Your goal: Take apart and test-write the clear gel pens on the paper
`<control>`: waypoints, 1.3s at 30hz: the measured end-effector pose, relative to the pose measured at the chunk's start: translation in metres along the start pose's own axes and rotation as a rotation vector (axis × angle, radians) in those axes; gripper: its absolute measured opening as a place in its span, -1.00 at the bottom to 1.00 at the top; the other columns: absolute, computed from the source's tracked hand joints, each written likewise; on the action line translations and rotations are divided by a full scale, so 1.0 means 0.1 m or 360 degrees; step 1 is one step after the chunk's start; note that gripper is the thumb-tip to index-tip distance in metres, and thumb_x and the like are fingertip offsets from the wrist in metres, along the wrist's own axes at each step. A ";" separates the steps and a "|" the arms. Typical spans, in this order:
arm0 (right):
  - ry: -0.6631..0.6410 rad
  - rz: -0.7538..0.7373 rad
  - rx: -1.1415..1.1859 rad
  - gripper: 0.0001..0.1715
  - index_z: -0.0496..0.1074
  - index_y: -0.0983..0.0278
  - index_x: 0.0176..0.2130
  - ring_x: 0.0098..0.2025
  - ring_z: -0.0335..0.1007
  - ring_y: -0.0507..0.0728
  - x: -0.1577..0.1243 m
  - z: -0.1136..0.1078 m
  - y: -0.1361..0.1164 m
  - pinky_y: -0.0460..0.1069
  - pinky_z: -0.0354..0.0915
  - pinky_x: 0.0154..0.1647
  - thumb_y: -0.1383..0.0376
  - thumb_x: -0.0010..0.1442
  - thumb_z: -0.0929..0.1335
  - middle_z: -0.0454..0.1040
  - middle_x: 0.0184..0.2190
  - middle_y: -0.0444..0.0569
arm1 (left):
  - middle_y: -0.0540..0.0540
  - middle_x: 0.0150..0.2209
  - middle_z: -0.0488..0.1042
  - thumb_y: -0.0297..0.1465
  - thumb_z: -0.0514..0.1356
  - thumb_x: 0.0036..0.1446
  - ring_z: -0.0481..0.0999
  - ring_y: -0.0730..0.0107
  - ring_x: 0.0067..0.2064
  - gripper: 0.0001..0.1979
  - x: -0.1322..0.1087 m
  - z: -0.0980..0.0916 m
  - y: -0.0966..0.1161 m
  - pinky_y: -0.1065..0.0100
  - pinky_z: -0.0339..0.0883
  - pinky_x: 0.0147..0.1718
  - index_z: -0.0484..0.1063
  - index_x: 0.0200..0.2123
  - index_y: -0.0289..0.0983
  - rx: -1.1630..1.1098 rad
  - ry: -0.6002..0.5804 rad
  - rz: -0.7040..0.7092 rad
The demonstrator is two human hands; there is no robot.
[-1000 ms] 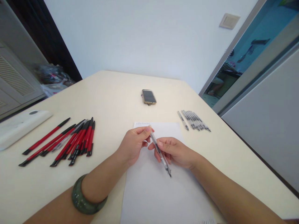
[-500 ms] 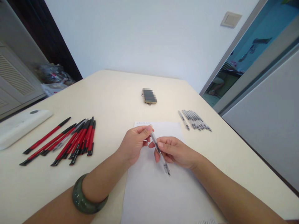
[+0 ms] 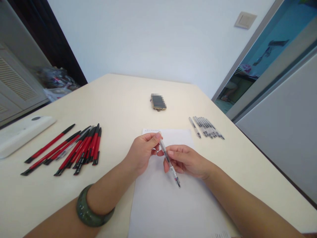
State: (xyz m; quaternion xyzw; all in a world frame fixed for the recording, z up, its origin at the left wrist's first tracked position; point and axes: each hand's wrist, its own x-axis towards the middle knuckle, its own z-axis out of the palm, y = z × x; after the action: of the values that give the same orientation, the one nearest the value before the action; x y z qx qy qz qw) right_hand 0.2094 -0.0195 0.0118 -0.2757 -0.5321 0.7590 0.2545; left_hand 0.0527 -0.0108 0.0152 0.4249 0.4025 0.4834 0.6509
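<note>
A clear gel pen [image 3: 173, 171] with a dark refill slants above a white sheet of paper [image 3: 158, 211]. My left hand [image 3: 143, 150] pinches its upper, far end between thumb and fingers. Lower down, my right hand [image 3: 187, 160] grips the barrel at its middle, thumb on top and fingers curled beneath. The pen's lower end points toward me, with printed marks and a bit of red showing. A row of small marks runs along the paper's top left edge, and thin strokes show at its bottom right.
Red and black pens [image 3: 81, 145] lie in a loose pile on the left, with a clear pen among them. Behind them is a white case [image 3: 24, 135]. Several clear pens [image 3: 208, 127] lie at the right. A small pixelated device [image 3: 158, 101] rests on the table [image 3: 119, 99].
The pen has turned about its long axis, so printed marks and a red bit now show near its lower end. Both hands stay in nearly the same place.
</note>
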 end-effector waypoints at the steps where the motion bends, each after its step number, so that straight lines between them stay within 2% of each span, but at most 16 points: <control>1: -0.0005 0.0008 0.0016 -0.76 0.27 0.37 -0.35 -0.72 -0.06 -0.14 0.00 0.00 0.00 -0.15 -0.15 -0.71 0.24 0.16 0.17 0.41 -0.53 -0.05 | 0.06 -0.64 0.23 -0.23 0.13 -0.03 0.21 0.58 -0.58 -0.76 0.00 0.00 0.00 0.45 0.09 -0.55 0.33 -0.49 -0.32 0.0002 0.0006 0.0002; 7: 0.0054 -0.0028 -0.0012 -0.83 0.23 0.33 -0.39 -0.74 -0.09 -0.16 0.01 -0.03 0.02 -0.17 -0.21 -0.75 0.26 0.06 0.29 0.39 -0.57 -0.13 | 0.06 -0.63 0.23 -0.23 0.16 -0.06 0.20 0.59 -0.56 -0.76 0.00 0.00 -0.01 0.48 0.07 -0.56 0.34 -0.48 -0.32 0.0033 0.0062 0.0024; 14: 0.0028 0.0024 -0.0038 -0.76 0.30 0.37 -0.32 -0.73 -0.07 -0.15 0.00 -0.01 0.00 -0.16 -0.15 -0.74 0.23 0.14 0.19 0.40 -0.53 -0.07 | 0.07 -0.65 0.22 -0.23 0.15 -0.05 0.20 0.59 -0.59 -0.76 0.00 -0.01 0.00 0.47 0.07 -0.57 0.33 -0.50 -0.32 0.0012 0.0044 0.0026; 20: 0.0097 0.0022 -0.0039 -0.85 0.22 0.32 -0.39 -0.75 -0.08 -0.16 0.01 -0.05 0.05 -0.19 -0.20 -0.78 0.27 0.06 0.29 0.41 -0.57 -0.12 | 0.06 -0.61 0.22 -0.23 0.16 -0.06 0.20 0.60 -0.55 -0.76 0.01 -0.02 -0.02 0.50 0.06 -0.58 0.34 -0.48 -0.32 0.0022 0.0073 0.0045; 28: 0.0063 0.0101 -0.0081 -0.76 0.30 0.37 -0.27 -0.75 -0.08 -0.16 -0.01 -0.01 -0.01 -0.18 -0.16 -0.76 0.24 0.12 0.22 0.43 -0.53 -0.07 | 0.06 -0.61 0.24 -0.22 0.16 -0.07 0.21 0.60 -0.56 -0.76 0.01 -0.02 0.01 0.49 0.07 -0.57 0.35 -0.50 -0.31 -0.0005 0.0089 0.0062; 35: 0.0085 0.0063 -0.0108 -0.80 0.22 0.33 -0.41 -0.73 -0.04 -0.15 -0.01 -0.04 0.01 -0.18 -0.14 -0.75 0.23 0.05 0.29 0.43 -0.54 -0.10 | 0.07 -0.62 0.23 -0.21 0.17 -0.08 0.20 0.61 -0.56 -0.75 0.01 -0.03 0.02 0.51 0.06 -0.59 0.36 -0.49 -0.31 0.0000 0.0099 0.0107; 39: 0.0043 0.0068 -0.0099 -0.77 0.25 0.34 -0.35 -0.74 -0.05 -0.15 -0.01 -0.03 0.01 -0.18 -0.16 -0.75 0.22 0.04 0.30 0.42 -0.55 -0.11 | 0.06 -0.62 0.23 -0.21 0.17 -0.08 0.20 0.60 -0.56 -0.75 0.02 -0.05 0.01 0.51 0.07 -0.59 0.36 -0.49 -0.31 0.0004 0.0102 0.0108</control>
State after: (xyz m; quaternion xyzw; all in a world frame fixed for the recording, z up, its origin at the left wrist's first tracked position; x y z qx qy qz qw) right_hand 0.2124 -0.0184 0.0105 -0.3051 -0.5458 0.7436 0.2366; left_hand 0.0485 -0.0079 0.0148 0.4234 0.4092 0.5180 0.6204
